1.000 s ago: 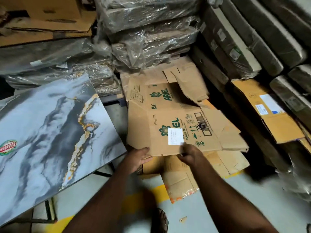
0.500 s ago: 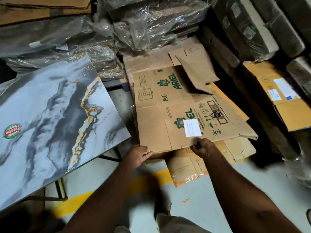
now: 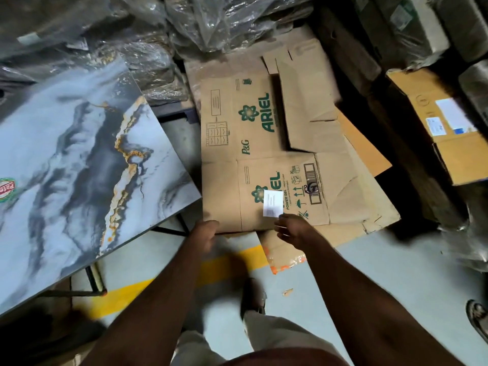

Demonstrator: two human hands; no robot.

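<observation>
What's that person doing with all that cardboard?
A person stands over a pile of flat cardboard on the floor. The left hand and the right hand both hold the near edge of the top flattened box, the one with green print and a white label. It lies on the pile. A big marbled slab sits at the left.

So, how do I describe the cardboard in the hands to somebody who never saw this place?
Find the marble-patterned slab on the left; a pile of flattened cardboard lies on the floor to its right. The flattened carton on top, whose near edge the left hand and right hand hold, alone bears green ARIEL print and a white label.
</observation>
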